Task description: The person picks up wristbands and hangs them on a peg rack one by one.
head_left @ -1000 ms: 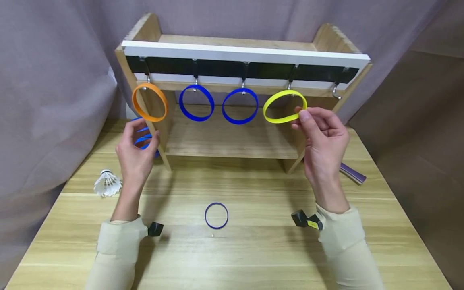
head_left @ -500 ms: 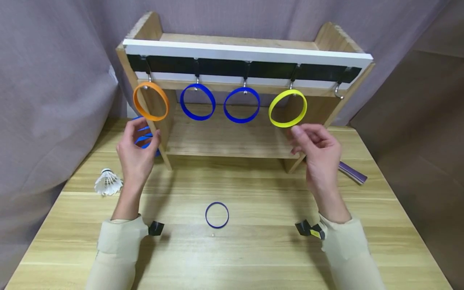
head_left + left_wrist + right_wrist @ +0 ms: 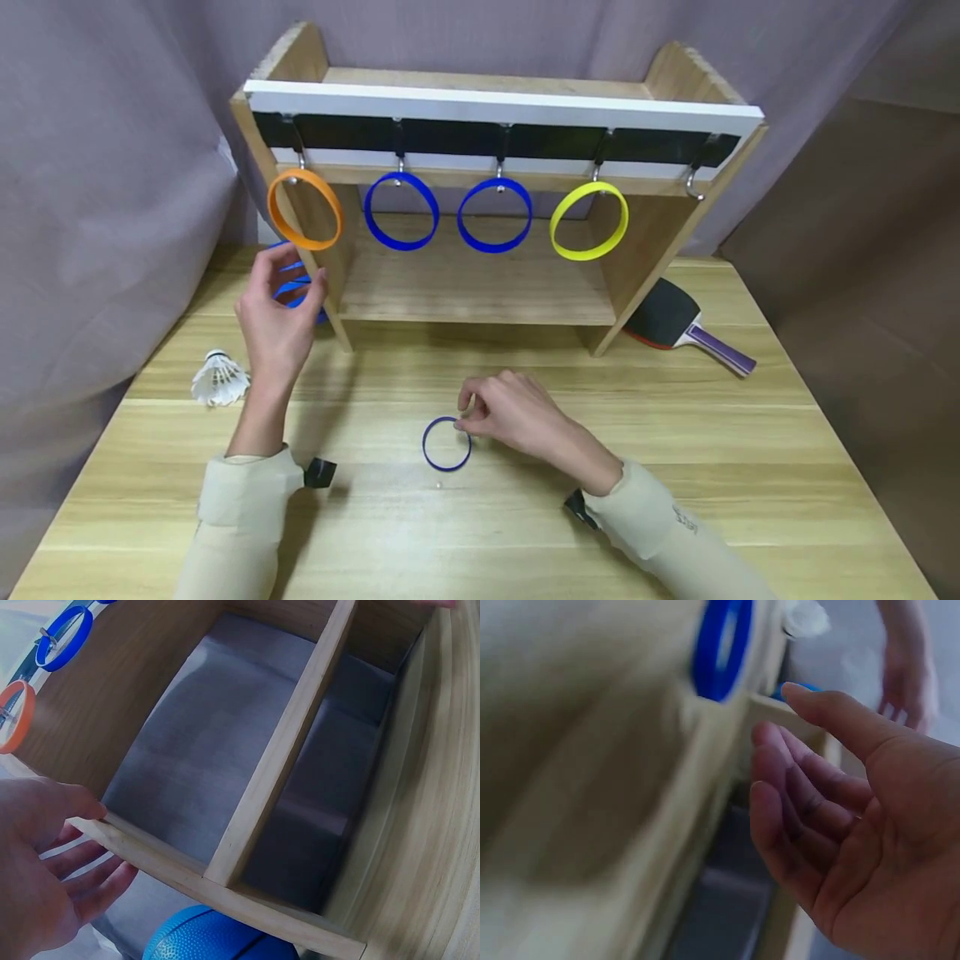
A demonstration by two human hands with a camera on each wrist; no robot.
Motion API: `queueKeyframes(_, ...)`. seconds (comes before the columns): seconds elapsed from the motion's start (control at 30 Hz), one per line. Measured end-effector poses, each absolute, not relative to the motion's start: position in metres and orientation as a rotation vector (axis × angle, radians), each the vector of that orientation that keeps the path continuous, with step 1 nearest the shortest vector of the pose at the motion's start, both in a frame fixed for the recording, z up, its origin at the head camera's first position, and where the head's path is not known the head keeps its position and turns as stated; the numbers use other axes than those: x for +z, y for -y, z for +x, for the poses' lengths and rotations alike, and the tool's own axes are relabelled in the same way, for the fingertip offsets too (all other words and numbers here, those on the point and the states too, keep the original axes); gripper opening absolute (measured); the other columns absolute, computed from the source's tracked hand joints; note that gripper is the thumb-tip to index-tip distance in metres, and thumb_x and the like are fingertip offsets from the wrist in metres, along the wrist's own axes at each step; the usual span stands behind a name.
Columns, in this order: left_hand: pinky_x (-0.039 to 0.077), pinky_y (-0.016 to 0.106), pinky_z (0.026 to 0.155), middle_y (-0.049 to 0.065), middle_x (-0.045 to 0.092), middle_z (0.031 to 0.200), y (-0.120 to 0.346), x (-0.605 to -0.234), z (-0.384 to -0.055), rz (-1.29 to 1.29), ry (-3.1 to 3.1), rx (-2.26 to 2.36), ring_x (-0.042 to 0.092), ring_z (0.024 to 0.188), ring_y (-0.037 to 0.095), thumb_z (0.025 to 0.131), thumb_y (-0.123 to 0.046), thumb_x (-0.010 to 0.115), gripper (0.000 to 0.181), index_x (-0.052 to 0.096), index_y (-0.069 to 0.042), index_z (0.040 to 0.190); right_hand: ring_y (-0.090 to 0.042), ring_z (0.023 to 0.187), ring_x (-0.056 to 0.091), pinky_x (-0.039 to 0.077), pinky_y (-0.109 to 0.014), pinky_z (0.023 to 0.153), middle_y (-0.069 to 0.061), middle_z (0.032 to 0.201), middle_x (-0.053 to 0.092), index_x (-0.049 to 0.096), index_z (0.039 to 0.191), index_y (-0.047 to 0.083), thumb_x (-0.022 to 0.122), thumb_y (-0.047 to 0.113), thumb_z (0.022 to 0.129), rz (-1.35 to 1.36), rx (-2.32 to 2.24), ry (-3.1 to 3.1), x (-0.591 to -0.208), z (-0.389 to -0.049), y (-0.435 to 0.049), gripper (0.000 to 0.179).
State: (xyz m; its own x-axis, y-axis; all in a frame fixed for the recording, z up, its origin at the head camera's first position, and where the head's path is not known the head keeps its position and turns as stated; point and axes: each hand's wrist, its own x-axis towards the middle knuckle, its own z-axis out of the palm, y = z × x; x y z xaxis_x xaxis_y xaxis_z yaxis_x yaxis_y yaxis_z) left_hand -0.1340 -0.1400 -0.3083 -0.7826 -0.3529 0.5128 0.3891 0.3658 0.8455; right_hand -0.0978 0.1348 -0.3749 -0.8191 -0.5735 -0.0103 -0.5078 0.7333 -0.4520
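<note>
My left hand (image 3: 279, 325) grips the left side panel of the wooden shelf (image 3: 480, 304); in the left wrist view the thumb lies on the panel's edge and the fingers go round behind it. Low over the table, my right hand (image 3: 517, 417) has its thumb and fingers apart, fingertips right at the rim of a flat blue wristband (image 3: 447, 471). Hooks along the shelf's front carry an orange wristband (image 3: 315, 246), two blue ones and a yellow wristband (image 3: 581, 257). The rightmost hook (image 3: 693, 187) is bare.
A shuttlecock (image 3: 219, 379) lies left of my left forearm. The blue ball (image 3: 217, 937) sits beside the shelf's left panel, partly hidden by my hand in the head view. At the right, a table tennis bat (image 3: 663, 312) lies partly behind the shelf leg.
My right hand has let go of the yellow wristband, which hangs on the fourth hook, and has come down and left to the wristband on the table. My left hand stays on the panel.
</note>
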Motion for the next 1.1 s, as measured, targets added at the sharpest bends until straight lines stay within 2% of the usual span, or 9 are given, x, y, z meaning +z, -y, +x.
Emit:
queueKeyframes(0.2, 0.057, 0.022, 0.076, 0.016, 0.068, 0.106, 0.139, -0.308, -0.134, -0.047, 1.980, -1.477, 0.068, 0.092, 0.026, 0.085, -0.001, 0.073, 0.034, 0.061, 0.006, 0.115, -0.003, 0.056, 0.050, 0.043, -0.024, 0.051, 0.017, 0.063, 0.052, 0.064, 0.084, 0.018, 0.082, 0.037, 0.079, -0.871, -0.531, -2.787, -0.392, -0.100, -0.129, 0.026)
queueKeyframes(0.47, 0.057, 0.022, 0.075, 0.016, 0.068, 0.107, 0.138, -0.306, -0.135, -0.054, 1.977, -1.474, 0.068, 0.092, 0.026, 0.085, 0.000, 0.072, 0.033, 0.061, 0.006, 0.115, -0.005, 0.058, 0.051, 0.044, -0.022, 0.049, 0.014, 0.065, 0.054, 0.066, 0.081, 0.016, 0.078, 0.018, 0.079, -0.854, -0.503, -2.801, -0.396, -0.102, -0.130, 0.012)
queueKeyframes(0.67, 0.057, 0.021, 0.075, 0.017, 0.068, 0.106, 0.139, -0.307, -0.134, -0.051, 1.975, -1.468, 0.068, 0.091, 0.027, 0.085, 0.000, 0.073, 0.033, 0.061, 0.007, 0.115, -0.004, 0.058, 0.051, 0.044, -0.022, 0.049, 0.015, 0.067, 0.055, 0.066, 0.078, 0.018, 0.078, 0.016, 0.079, -0.883, -0.513, -2.809, -0.393, -0.101, -0.129, 0.013)
queueKeyframes(0.93, 0.057, 0.022, 0.075, 0.018, 0.068, 0.106, 0.139, -0.309, -0.134, -0.062, 1.984, -1.472, 0.067, 0.091, 0.026, 0.085, 0.000, 0.072, 0.034, 0.061, 0.007, 0.115, 0.001, 0.067, 0.061, 0.049, -0.015, 0.058, 0.015, 0.077, 0.066, 0.068, 0.084, 0.021, 0.079, 0.022, 0.083, -1.172, -0.675, -2.761, -0.374, -0.083, -0.135, 0.011)
queueKeyframes(1.1, 0.057, 0.022, 0.075, 0.018, 0.068, 0.105, 0.141, -0.309, -0.134, -0.052, 1.983, -1.471, 0.067, 0.091, 0.026, 0.085, 0.000, 0.072, 0.033, 0.061, 0.007, 0.115, -0.001, 0.072, 0.063, 0.049, -0.013, 0.063, 0.016, 0.082, 0.066, 0.069, 0.086, 0.022, 0.078, 0.025, 0.085, -1.321, -0.728, -2.672, -0.369, -0.076, -0.136, 0.010)
